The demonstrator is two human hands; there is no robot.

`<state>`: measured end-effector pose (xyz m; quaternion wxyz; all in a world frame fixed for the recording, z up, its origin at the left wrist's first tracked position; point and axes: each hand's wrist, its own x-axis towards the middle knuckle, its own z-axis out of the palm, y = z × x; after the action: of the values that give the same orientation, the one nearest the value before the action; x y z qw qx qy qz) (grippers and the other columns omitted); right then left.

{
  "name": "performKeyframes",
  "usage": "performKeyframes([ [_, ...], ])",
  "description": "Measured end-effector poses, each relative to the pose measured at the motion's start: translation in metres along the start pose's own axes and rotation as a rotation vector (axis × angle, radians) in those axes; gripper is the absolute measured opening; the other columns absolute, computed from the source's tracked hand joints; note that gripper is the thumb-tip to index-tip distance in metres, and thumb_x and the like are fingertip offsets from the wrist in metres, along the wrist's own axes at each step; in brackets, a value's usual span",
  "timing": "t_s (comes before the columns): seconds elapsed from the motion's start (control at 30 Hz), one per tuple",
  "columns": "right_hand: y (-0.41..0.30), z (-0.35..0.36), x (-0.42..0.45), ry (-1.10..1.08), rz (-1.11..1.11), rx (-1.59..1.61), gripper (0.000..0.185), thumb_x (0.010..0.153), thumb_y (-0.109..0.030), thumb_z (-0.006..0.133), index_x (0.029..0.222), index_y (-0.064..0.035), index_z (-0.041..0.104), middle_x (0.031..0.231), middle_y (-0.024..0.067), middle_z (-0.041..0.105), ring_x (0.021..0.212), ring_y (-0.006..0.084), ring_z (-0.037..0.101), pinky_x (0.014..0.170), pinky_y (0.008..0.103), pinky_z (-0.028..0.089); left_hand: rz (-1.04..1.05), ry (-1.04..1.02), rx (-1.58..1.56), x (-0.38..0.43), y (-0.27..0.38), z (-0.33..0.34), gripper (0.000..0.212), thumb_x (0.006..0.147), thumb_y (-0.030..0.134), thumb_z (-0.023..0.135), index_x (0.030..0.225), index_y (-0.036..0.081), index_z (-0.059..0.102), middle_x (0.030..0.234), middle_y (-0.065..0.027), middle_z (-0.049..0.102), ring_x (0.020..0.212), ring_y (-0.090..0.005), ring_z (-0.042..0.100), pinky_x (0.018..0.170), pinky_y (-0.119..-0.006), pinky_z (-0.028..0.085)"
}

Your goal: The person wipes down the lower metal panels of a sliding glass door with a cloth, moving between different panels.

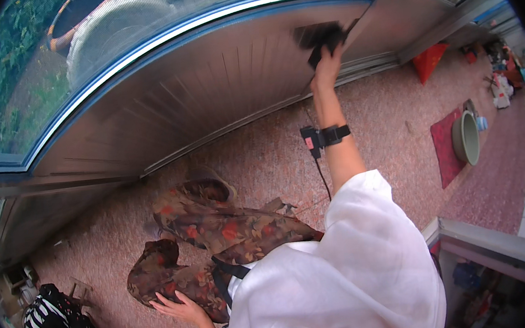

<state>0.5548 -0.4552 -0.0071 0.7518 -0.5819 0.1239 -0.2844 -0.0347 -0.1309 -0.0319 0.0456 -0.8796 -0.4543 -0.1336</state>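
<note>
My right hand (pixel 328 68) is stretched towards the metal lower panel (pixel 196 82) of a door or wall. It holds a dark object (pixel 320 52), blurred, perhaps a cloth, at the panel's right part. A darker patch beside it may be its reflection. On my right wrist is a black strap with a small black device (pixel 311 142) and a cable. My left hand (pixel 179 309) rests with fingers spread on my knee, over dark floral trousers (pixel 231 229). My legs are bent.
Above the panel is a blue-framed screened window (pixel 189 12). Another person (pixel 51 325) is low down at lower left, near a small wooden stool (pixel 80 291). At right are a red mat (pixel 443 145), a green basin (pixel 466 137) and a red cone-shaped thing (pixel 429 62).
</note>
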Motion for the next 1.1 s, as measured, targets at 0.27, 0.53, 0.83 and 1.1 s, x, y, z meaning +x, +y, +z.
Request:
performKeyframes([
  [0.27, 0.031, -0.010, 0.026, 0.048, -0.380, -0.421, 0.060, 0.088, -0.011, 0.050, 0.140, -0.0007, 0.023, 0.137, 0.0211, 0.037, 0.118, 0.0301, 0.043, 0.100, 0.0316, 0.029, -0.027, 0.010, -0.015, -0.001, -0.005, 0.006, 0.055, 0.091, 0.038, 0.048, 0.136, 0.009, 0.036, 0.145, -0.0200, 0.021, 0.132, -0.0402, 0.022, 0.106, -0.053, 0.021],
  [0.53, 0.097, -0.028, -0.013, 0.020, 0.595, -0.088, 0.065, 0.084, -0.007, 0.046, 0.143, -0.0054, 0.017, 0.139, 0.0187, 0.032, 0.119, 0.0316, 0.042, 0.095, 0.0364, 0.038, -0.044, 0.015, -0.025, -0.004, -0.011, 0.007, 0.055, 0.090, 0.036, 0.049, 0.136, 0.009, 0.036, 0.144, -0.0203, 0.022, 0.131, -0.0404, 0.023, 0.106, -0.053, 0.020],
  [0.83, -0.029, 0.037, -0.053, -0.089, -0.035, -0.013, 0.058, 0.090, -0.013, 0.046, 0.141, 0.0014, 0.022, 0.147, 0.0146, 0.022, 0.133, 0.0225, 0.025, 0.107, 0.0295, 0.019, 0.021, 0.010, -0.009, 0.003, -0.003, 0.001, 0.054, 0.090, 0.033, 0.049, 0.135, 0.006, 0.036, 0.144, -0.0221, 0.021, 0.130, -0.0403, 0.024, 0.106, -0.052, 0.021],
  [1.1, 0.054, 0.037, -0.083, -0.037, -0.091, -0.394, 0.055, 0.092, -0.012, 0.045, 0.141, -0.0005, 0.022, 0.147, 0.0165, 0.022, 0.135, 0.0247, 0.022, 0.107, 0.0304, 0.018, -0.007, 0.006, -0.019, -0.001, -0.004, 0.001, 0.056, 0.091, 0.038, 0.047, 0.136, 0.008, 0.035, 0.145, -0.0217, 0.020, 0.132, -0.0397, 0.022, 0.107, -0.052, 0.019],
])
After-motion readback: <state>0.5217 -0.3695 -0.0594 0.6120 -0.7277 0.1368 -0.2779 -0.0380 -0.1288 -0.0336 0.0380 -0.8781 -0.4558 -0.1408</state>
